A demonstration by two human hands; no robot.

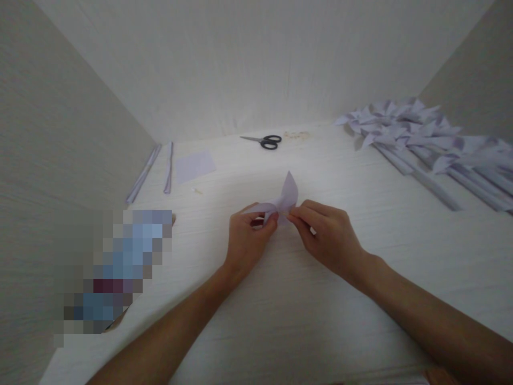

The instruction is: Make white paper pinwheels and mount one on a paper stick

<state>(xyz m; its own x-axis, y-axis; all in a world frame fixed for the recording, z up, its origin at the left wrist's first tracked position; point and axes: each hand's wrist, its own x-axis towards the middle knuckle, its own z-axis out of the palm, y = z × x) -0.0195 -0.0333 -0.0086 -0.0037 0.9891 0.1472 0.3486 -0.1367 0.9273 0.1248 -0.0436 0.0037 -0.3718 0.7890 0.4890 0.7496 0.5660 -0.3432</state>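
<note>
Between my hands is a lavender paper pinwheel (289, 193) with curled blades, one pointing up. My left hand (250, 235) is closed around its left side, thumb and fingers pinching the folded paper near the middle. From the right, my right hand (331, 230) is closed in a pinch at the pinwheel's right edge; its fingertips hide exactly what they grip. Behind them lie a flat lavender paper square (195, 166) and a small white and yellow piece (197, 191), too small to name.
Black-handled scissors (267, 141) lie by the back wall, near some tiny scraps (296, 135). Two rolled paper sticks (168, 168) rest at back left. Several finished pinwheels on sticks (417, 139) are piled at the right. A blurred-out object (128, 262) sits at the left wall.
</note>
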